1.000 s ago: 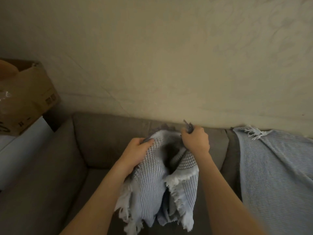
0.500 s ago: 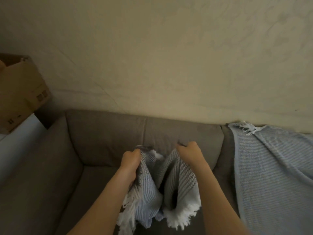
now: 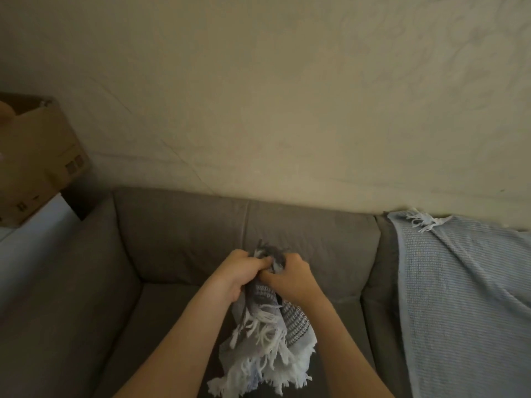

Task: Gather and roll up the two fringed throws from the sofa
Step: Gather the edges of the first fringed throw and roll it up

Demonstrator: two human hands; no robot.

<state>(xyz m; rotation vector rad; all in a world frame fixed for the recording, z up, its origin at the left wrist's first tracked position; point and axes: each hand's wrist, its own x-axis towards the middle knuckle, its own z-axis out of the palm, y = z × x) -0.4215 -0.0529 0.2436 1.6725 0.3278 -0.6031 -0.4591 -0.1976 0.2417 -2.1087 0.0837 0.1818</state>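
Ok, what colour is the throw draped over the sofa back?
Draped throw: light blue, finely ribbed; head view.

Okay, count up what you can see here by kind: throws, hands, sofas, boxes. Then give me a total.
Throws: 2, the held throw and the draped throw
Hands: 2, left hand and right hand, both gripping the held throw
Sofa: 1
Cardboard box: 1
Total: 6

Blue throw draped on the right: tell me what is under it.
The blue throw lies over the grey sofa, draped down from its backrest top. Anything else beneath is hidden.
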